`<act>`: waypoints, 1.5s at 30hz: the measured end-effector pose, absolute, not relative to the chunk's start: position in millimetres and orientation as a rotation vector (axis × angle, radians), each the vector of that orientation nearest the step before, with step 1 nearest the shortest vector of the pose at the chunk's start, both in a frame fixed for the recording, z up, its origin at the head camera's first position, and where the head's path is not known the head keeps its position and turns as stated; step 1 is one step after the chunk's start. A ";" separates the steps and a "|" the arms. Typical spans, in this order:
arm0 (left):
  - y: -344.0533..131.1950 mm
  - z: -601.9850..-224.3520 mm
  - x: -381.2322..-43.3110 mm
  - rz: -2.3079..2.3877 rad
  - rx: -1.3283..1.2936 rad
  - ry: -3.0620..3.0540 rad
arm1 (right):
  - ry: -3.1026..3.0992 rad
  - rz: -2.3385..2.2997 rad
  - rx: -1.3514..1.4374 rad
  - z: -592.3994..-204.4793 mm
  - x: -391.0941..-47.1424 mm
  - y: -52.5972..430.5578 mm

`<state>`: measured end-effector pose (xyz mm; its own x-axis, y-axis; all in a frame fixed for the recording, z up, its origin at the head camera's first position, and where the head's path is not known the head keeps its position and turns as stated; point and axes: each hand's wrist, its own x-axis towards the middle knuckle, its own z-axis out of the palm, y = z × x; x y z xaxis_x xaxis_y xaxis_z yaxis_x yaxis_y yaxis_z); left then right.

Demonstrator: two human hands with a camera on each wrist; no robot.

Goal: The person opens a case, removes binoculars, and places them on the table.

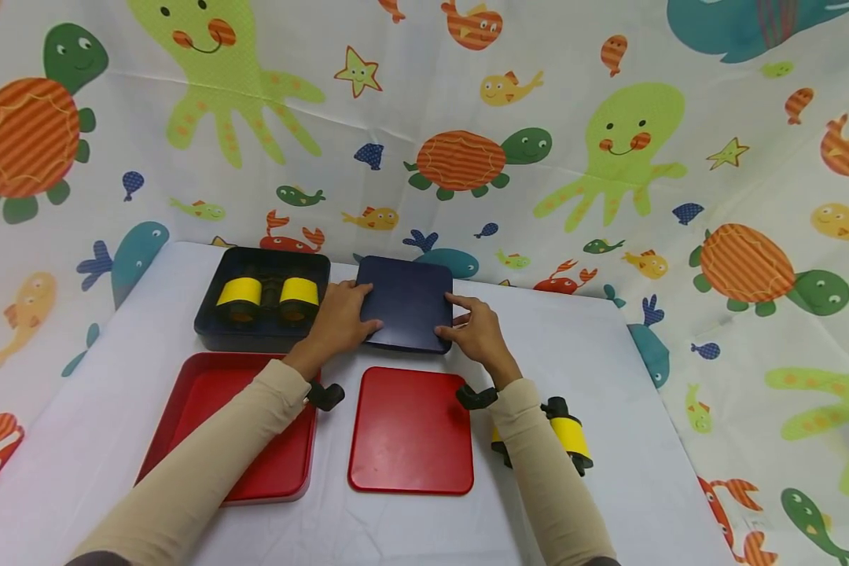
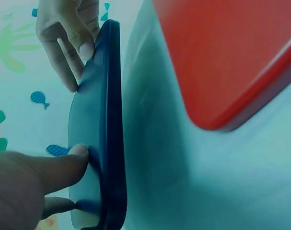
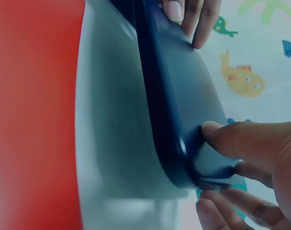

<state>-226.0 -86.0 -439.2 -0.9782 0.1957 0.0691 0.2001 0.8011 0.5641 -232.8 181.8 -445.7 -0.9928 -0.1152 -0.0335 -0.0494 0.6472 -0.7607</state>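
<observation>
A dark blue square lid lies near the back of the white table, between both hands. My left hand grips its left side, with the thumb on the top face, as the left wrist view also shows. On the opposite side, my right hand holds the lid's edge, thumb on top and some fingers at the side. In the right wrist view, the lid's thick rim shows a shadow on the cloth beside it. Whether the lid touches the table I cannot tell.
Left of the lid stands a dark tray holding yellow-and-black binoculars. A red tray sits in front of it, partly behind my left sleeve. A red lid lies front centre. More yellow-and-black binoculars are partly hidden by my right sleeve.
</observation>
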 end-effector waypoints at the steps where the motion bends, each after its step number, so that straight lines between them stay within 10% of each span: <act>1: -83.4 -440.5 -226.2 -0.925 -0.320 -2.983 | 2.775 -1.274 -0.126 -446.9 -233.2 182.8; 45: -63.9 -467.7 -232.8 -0.834 -0.309 -3.066 | 2.845 -0.880 0.040 -461.6 -245.6 171.0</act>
<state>-232.8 -63.9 -467.7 -0.9800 0.1992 0.0019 0.1727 0.8447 0.5066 -245.6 171.0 -461.6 -0.9863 -0.0223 -0.1636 0.0739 0.8263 -0.5583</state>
